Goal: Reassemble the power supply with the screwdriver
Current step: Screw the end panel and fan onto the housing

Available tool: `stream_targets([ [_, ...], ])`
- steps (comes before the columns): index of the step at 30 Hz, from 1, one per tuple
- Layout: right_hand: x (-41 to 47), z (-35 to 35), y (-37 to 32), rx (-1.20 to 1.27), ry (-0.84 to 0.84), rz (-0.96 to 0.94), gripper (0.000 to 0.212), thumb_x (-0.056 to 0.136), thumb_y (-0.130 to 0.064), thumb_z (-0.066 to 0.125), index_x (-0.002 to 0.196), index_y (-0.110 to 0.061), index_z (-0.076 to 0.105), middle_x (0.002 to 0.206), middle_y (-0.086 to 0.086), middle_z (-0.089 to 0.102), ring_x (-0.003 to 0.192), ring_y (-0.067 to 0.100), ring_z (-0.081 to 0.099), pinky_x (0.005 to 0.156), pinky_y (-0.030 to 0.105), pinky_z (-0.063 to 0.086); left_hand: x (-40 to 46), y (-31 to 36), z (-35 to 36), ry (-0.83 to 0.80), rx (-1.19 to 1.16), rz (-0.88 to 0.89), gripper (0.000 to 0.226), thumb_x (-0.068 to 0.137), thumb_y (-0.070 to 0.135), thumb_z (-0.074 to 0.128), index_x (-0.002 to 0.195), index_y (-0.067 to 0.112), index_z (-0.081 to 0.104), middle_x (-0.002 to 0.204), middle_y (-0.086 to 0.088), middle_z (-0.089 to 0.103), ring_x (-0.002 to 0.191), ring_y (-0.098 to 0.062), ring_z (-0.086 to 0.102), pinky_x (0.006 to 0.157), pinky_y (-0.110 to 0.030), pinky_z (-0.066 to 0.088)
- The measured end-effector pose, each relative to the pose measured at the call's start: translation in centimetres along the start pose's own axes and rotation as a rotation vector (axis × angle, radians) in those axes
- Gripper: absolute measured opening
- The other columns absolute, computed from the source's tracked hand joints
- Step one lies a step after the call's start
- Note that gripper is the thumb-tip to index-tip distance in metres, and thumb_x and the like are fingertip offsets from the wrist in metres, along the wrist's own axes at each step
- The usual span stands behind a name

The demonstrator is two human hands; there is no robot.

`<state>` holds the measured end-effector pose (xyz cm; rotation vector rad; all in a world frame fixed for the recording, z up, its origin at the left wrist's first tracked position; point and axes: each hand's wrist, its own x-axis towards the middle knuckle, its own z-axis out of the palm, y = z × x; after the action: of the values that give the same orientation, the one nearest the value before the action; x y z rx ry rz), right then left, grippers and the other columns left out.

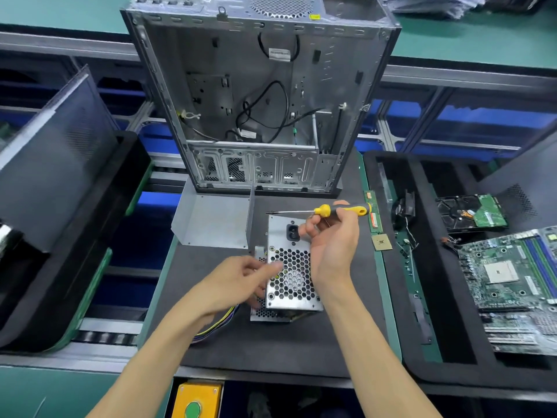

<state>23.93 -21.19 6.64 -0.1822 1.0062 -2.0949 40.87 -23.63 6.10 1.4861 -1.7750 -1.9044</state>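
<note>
**Hands at a power supply on a black mat**

The power supply point(291, 267) stands on the mat point(301, 342) before an open computer case point(259, 95) holding loose cables. The right hand point(333, 239) grasps a yellow screwdriver point(324, 210) above it. The left hand point(238, 280) curls around the supply's left edge. A tray point(422, 366) at right holds a motherboard point(509, 273) and hard drive point(471, 211).
</note>
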Motion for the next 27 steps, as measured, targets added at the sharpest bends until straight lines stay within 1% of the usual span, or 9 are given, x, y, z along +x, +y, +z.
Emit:
stream_targets([
  [2, -0.08, 0.11, -0.14, -0.009, 0.0, 0.002, 0.005, 0.089, -0.012, 0.041, 0.088, -0.014, 0.046, 0.068, -0.002, 0.054, 0.061, 0.019, 0.045, 0.049, 0.032, 0.044, -0.34, -0.1, 0.47, -0.038, -0.026, 0.02, 0.048, 0.073, 0.06, 0.074, 0.095, 0.017, 0.075, 0.083, -0.006, 0.075, 0.064, -0.003, 0.067, 0.06, -0.017, 0.054],
  [6, -0.18, 0.21, -0.25, -0.017, 0.0, 0.0, 0.003, 0.088, -0.013, 0.042, 0.088, -0.014, 0.046, 0.068, -0.001, 0.053, 0.06, 0.017, 0.046, 0.048, 0.031, 0.044, -0.41, -0.3, 0.88, -0.063, -0.197, 0.047, 0.012, 0.089, 0.029, 0.076, 0.098, 0.02, 0.077, 0.08, 0.005, 0.074, 0.064, -0.004, 0.063, 0.057, -0.016, 0.049],
  [10, -0.15, 0.2, -0.15, -0.034, -0.002, -0.002, 0.012, 0.095, -0.008, 0.038, 0.087, -0.014, 0.046, 0.068, -0.001, 0.051, 0.058, 0.017, 0.045, 0.047, 0.031, 0.044, -0.36, -0.53, 1.21, -0.058, -0.282, 0.05, 0.019, 0.087, 0.024, 0.077, 0.103, 0.015, 0.08, 0.102, -0.005, 0.078, 0.081, -0.006, 0.067, 0.068, -0.018, 0.048],
  [12, -0.09, 0.15, -0.13, -0.029, 0.001, 0.003, 0.014, 0.096, -0.008, 0.037, 0.088, -0.015, 0.047, 0.068, -0.002, 0.051, 0.057, 0.017, 0.045, 0.046, 0.03, 0.043, -0.3, -0.53, 1.2, -0.041, -0.283, 0.049, 0.019, 0.085, 0.025, 0.079, 0.102, 0.015, 0.08, 0.102, -0.005, 0.079, 0.084, -0.007, 0.068, 0.07, -0.019, 0.048],
  [15, -0.03, 0.17, -0.05, -0.021, -0.007, 0.009, 0.01, 0.095, -0.009, 0.039, 0.089, -0.014, 0.046, 0.068, -0.001, 0.051, 0.057, 0.016, 0.046, 0.046, 0.03, 0.043, 0.05, -0.35, 0.97, -0.031, -0.318, 0.029, 0.016, 0.084, 0.017, 0.079, 0.099, 0.012, 0.08, 0.098, -0.004, 0.079, 0.079, -0.006, 0.071, 0.063, -0.015, 0.051],
  [18, -0.02, 0.14, 0.1, -0.024, -0.008, 0.02, 0.009, 0.096, -0.009, 0.038, 0.092, -0.014, 0.045, 0.066, -0.001, 0.049, 0.054, 0.016, 0.045, 0.046, 0.029, 0.042, 0.23, -0.11, 0.83, -0.1, -0.452, -0.026, 0.024, 0.086, 0.006, 0.075, 0.111, 0.005, 0.076, 0.104, -0.01, 0.078, 0.081, -0.011, 0.073, 0.074, -0.029, 0.061],
  [20, 0.02, 0.19, 0.09, -0.022, -0.01, 0.027, 0.009, 0.096, -0.01, 0.038, 0.093, -0.014, 0.044, 0.065, -0.001, 0.048, 0.053, 0.015, 0.045, 0.045, 0.029, 0.041, 0.22, -0.18, 0.86, -0.122, -0.521, -0.038, 0.027, 0.087, 0.004, 0.073, 0.114, 0.002, 0.073, 0.108, -0.013, 0.077, 0.086, -0.015, 0.075, 0.08, -0.037, 0.062],
  [24, 0.09, 0.2, 0.05, -0.008, -0.014, 0.044, 0.007, 0.097, -0.011, 0.038, 0.095, -0.014, 0.044, 0.067, 0.0, 0.047, 0.053, 0.015, 0.044, 0.045, 0.03, 0.041, 0.13, -0.5, 1.01, -0.127, -0.587, -0.048, 0.035, 0.084, 0.009, 0.073, 0.117, 0.001, 0.07, 0.116, -0.021, 0.073, 0.095, -0.023, 0.072, 0.079, -0.037, 0.062],
  [27, 0.11, 0.33, 0.13, 0.015, -0.027, 0.065, 0.011, 0.097, -0.009, 0.037, 0.092, -0.015, 0.045, 0.068, 0.001, 0.046, 0.052, 0.015, 0.044, 0.045, 0.029, 0.041, -0.11, -0.57, 0.84, -0.137, -0.599, -0.082, 0.032, 0.091, 0.012, 0.069, 0.122, 0.005, 0.067, 0.119, -0.021, 0.071, 0.098, -0.024, 0.071, 0.083, -0.042, 0.061],
])
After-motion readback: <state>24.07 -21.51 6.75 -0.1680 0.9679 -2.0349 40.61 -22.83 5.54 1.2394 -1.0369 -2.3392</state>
